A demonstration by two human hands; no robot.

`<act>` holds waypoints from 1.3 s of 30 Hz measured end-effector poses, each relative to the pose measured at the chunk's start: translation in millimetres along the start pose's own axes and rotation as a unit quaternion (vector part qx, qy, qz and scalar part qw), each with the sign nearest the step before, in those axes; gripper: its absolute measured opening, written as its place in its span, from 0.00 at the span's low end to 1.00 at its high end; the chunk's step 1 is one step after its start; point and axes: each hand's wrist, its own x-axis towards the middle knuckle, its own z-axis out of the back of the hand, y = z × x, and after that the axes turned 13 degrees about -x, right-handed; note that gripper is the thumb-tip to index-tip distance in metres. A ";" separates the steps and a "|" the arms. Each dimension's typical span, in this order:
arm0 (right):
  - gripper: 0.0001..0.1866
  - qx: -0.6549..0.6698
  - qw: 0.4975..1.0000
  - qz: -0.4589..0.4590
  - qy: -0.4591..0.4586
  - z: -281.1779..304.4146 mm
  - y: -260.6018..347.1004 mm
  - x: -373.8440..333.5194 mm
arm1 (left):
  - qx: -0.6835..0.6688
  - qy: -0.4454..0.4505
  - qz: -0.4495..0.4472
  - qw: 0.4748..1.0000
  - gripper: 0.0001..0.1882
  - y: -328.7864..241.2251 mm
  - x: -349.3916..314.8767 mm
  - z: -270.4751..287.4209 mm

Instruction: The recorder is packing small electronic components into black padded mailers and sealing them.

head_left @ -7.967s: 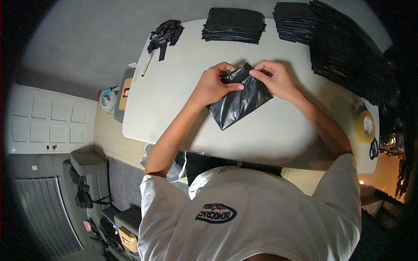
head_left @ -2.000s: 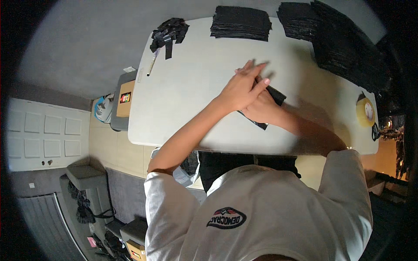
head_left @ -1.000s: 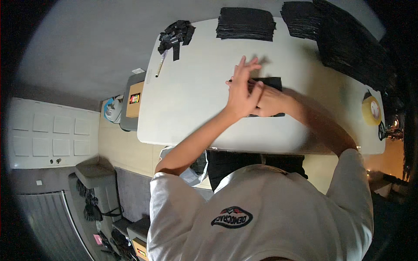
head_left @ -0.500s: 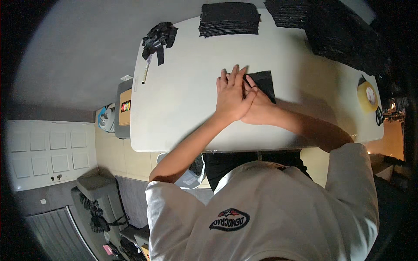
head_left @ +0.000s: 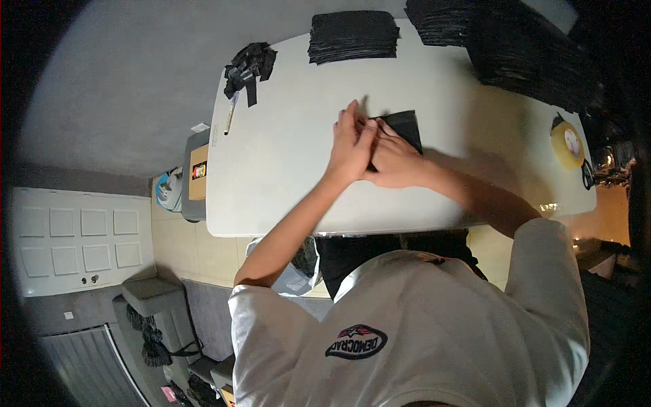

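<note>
A flat black plastic piece (head_left: 405,127) lies on the white table, its far right corner showing and the rest mostly covered by my hands. My right hand (head_left: 397,161) rests flat on it with the fingers stretched out toward the far left. Beside it, my left hand (head_left: 347,150) stands tilted on its edge at the piece's left side, fingers straight, its thumb reaching over the right fingertips. Neither hand grips anything that I can see.
At the far edge of the white table (head_left: 285,163) sits a stack of black sheets (head_left: 354,37), with larger black stacks (head_left: 522,57) to its right. Crumpled black scraps (head_left: 251,68) and a pen (head_left: 231,114) lie far left. A yellowish tape roll (head_left: 567,145) and black-handled scissors (head_left: 587,174) are at right.
My left hand has slid leftward off the back of my right hand and tipped onto its edge. The right hand stays on the black piece, and the whole view has shifted slightly.
</note>
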 end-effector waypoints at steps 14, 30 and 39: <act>0.23 0.044 0.988 -0.146 0.006 88.5 -48.8 -80.0 | 0.317 0.164 -0.203 0.912 0.20 -16.3 56.0 -4.7; 0.19 0.399 0.883 -0.240 -0.055 102.6 -48.9 -56.4 | -0.138 0.124 0.001 0.983 0.13 -122.8 22.2 45.3; 0.11 0.312 0.922 -0.052 -0.223 114.2 -44.0 -19.7 | -0.035 0.065 -0.054 0.996 0.08 -120.4 -12.3 72.9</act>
